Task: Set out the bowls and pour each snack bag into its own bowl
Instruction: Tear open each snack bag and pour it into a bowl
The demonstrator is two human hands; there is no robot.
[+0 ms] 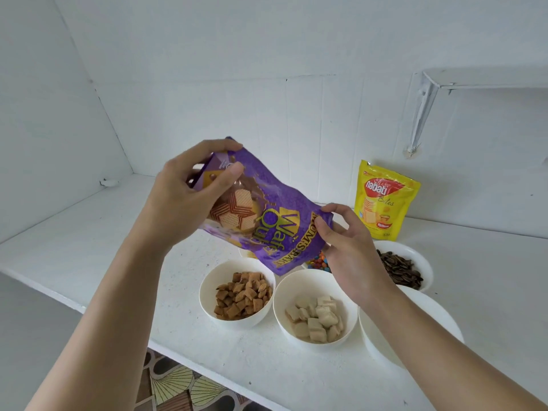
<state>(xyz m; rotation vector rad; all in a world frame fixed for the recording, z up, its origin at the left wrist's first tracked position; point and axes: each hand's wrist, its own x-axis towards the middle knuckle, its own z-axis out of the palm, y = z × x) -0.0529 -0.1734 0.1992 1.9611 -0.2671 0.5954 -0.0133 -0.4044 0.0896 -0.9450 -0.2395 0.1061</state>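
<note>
Though perhaps sealed, bag between hands.

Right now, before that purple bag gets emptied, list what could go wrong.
1. The purple bag hangs top end down over the candy bowl and the bowl of pale squares, both already filled; wafers could drop into those.
2. The empty-looking bowl sits to the right under the right forearm, so a pour may miss it, or the arm may nudge it.
3. The right hand pinches only a corner; the bag could slip.
</note>
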